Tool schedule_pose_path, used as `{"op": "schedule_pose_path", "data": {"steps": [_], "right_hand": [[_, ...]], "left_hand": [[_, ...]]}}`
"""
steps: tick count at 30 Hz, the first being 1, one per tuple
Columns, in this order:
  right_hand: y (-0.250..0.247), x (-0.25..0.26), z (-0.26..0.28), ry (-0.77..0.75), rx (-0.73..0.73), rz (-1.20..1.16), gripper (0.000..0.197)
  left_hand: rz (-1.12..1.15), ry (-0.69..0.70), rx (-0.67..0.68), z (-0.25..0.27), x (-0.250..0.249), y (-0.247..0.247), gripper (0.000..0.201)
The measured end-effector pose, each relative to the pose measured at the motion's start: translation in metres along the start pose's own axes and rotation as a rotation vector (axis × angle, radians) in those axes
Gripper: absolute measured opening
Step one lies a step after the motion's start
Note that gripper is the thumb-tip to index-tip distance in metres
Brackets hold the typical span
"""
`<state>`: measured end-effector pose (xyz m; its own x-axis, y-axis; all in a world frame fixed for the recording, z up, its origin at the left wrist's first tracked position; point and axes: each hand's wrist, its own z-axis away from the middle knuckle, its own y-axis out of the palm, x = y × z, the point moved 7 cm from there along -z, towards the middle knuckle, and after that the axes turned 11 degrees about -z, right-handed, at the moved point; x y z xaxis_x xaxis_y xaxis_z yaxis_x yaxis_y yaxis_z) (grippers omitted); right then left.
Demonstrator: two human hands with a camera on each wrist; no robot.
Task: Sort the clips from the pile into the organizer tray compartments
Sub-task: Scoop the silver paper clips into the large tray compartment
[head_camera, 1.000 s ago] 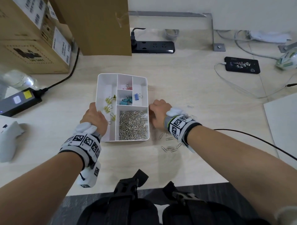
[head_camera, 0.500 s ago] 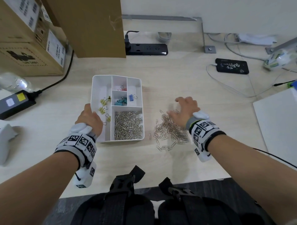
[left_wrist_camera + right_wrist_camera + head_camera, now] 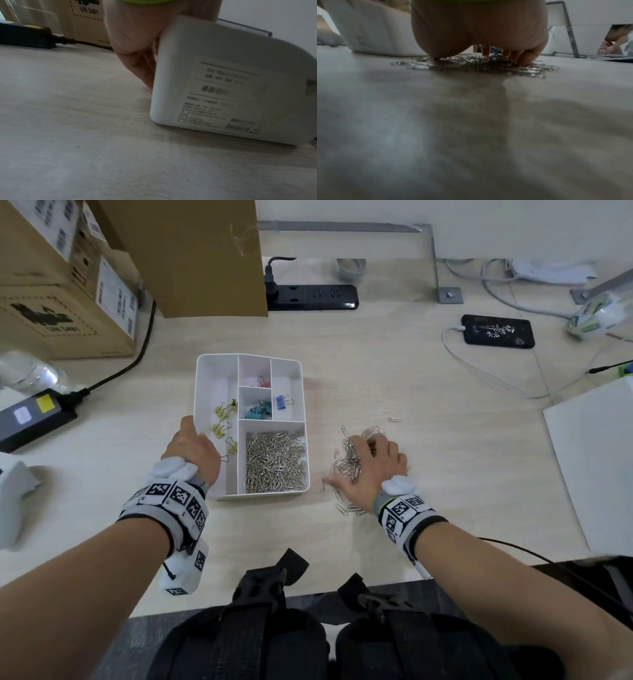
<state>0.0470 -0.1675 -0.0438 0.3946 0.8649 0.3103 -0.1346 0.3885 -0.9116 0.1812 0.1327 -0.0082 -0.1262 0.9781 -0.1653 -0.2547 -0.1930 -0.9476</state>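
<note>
A white organizer tray [image 3: 215,371] sits mid-table. Its big near compartment is full of silver paper clips [image 3: 274,463]; yellow binder clips [image 3: 222,422] lie in the left slot, and teal [image 3: 258,412], blue [image 3: 281,402] and pink [image 3: 263,383] ones in the small slots. My left hand [image 3: 191,446] grips the tray's left rim; the left wrist view shows the tray [image 3: 223,67] tipped, its labelled underside facing the camera, with fingers [image 3: 145,70] beneath it. My right hand [image 3: 380,460] lies on the loose clip pile [image 3: 346,463] right of the tray, fingers [image 3: 485,51] curled down into the clips [image 3: 471,63].
A stray clip [image 3: 394,419] lies beyond the pile. Cardboard boxes [image 3: 61,302] and a black adapter [image 3: 30,416] stand at the left. At the back are a power strip [image 3: 311,297] and a phone [image 3: 498,332] on a cable. A white board [image 3: 596,460] is at the right.
My right hand left the tray's right edge, swung right onto the pile, and its fingers have now curled in over the clips. The left hand has kept its hold on the tray.
</note>
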Motion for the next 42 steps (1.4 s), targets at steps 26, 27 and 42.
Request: {"op": "schedule_pose_path", "data": {"steps": [26, 27, 42], "right_hand": [[-0.035, 0.012, -0.035, 0.135, -0.017, -0.49, 0.027], [-0.039, 0.023, -0.035, 0.102, -0.027, -0.526, 0.026], [-0.013, 0.157, -0.026, -0.31, 0.188, -0.233, 0.033]], "left_hand": [[-0.046, -0.01, -0.003, 0.002, -0.004, -0.002, 0.024], [-0.05, -0.009, -0.011, 0.002, -0.004, -0.003, 0.024], [-0.09, -0.028, 0.034, 0.0, -0.006, -0.004, 0.02]]}}
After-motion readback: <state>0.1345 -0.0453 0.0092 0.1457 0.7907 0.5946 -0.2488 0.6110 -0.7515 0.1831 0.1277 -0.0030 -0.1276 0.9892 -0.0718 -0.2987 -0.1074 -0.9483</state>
